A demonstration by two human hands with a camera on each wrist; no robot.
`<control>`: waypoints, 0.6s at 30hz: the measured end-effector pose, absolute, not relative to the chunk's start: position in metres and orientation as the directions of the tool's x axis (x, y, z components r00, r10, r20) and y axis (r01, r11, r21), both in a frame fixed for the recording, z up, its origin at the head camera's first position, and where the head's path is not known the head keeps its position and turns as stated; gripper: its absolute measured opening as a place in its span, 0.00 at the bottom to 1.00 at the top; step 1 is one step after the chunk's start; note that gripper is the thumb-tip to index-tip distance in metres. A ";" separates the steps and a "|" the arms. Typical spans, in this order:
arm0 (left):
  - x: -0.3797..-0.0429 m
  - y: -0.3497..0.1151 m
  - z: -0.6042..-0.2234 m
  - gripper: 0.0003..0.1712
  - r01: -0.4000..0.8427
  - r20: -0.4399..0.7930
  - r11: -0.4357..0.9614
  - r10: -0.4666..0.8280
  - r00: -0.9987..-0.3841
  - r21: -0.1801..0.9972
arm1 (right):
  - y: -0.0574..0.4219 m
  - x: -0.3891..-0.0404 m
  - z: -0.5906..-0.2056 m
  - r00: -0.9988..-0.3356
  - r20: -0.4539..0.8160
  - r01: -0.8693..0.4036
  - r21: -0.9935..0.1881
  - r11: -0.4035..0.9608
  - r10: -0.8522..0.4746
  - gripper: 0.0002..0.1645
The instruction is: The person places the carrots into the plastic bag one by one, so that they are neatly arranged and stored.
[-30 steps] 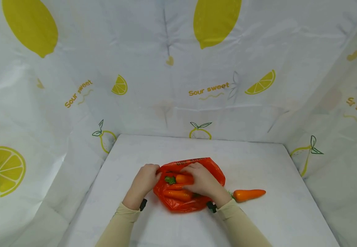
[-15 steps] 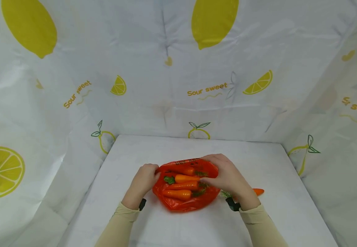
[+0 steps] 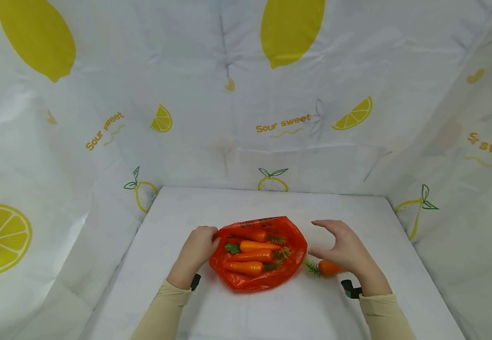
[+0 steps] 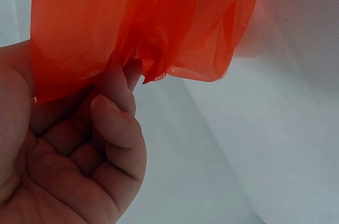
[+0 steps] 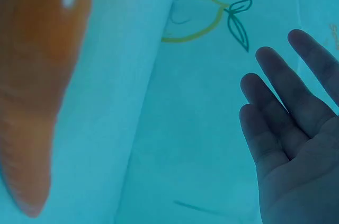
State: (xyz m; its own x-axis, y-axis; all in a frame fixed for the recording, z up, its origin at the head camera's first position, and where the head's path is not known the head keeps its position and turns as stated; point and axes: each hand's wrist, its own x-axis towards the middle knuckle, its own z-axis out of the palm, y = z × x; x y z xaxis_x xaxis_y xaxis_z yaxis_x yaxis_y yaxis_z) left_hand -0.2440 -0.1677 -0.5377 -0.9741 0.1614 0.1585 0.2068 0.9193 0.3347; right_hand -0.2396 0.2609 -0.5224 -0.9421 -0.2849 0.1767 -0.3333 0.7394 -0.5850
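A red plastic bag (image 3: 246, 282) lies on the table with its mouth spread, and several orange carrots (image 3: 252, 256) with green tops rest in it. My left hand (image 3: 198, 245) pinches the bag's left edge; the left wrist view shows the thin red plastic (image 4: 159, 17) between thumb and fingers. To the right of the bag, my right hand (image 3: 343, 248) hovers with fingers spread apart and holds nothing. Below it a loose carrot (image 3: 330, 268) lies on the table, its green top toward the bag and its tip hidden behind the hand. That carrot (image 5: 37, 91) fills the left of the right wrist view.
The white table (image 3: 229, 316) carries the bag and the loose carrot. A white sheet (image 3: 195, 156) printed with lemons and lettering stands behind the table and along both sides.
My right hand has drawn out of the bag and moved right, over the loose carrot, uncovering the carrots inside. The left hand stays at the bag's edge.
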 end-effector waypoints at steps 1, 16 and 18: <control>-0.244 -0.168 -0.538 0.09 0.206 0.157 0.920 0.161 -0.974 0.334 | 0.264 -0.240 -0.527 -0.946 0.164 -0.322 -0.590 0.741 -0.280 0.45; -0.244 -0.169 -0.539 0.09 0.202 0.151 0.919 0.158 -0.976 0.338 | 0.286 -0.249 -0.575 -0.960 -0.022 -0.209 -0.614 0.761 -0.281 0.36; -0.244 -0.169 -0.539 0.09 0.203 0.150 0.920 0.160 -0.976 0.337 | 0.286 -0.250 -0.578 -0.956 -0.026 -0.214 -0.616 0.758 -0.292 0.33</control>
State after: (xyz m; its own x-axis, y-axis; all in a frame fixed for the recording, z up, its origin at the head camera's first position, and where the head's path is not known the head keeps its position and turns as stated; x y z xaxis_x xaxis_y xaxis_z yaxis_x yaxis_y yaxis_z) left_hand -0.2440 -0.1686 -0.5391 -0.9756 0.1599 0.1504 0.2026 0.9195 0.3367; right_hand -0.2500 0.2859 -0.5783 -0.9562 -0.2916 -0.0264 -0.2142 0.7581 -0.6160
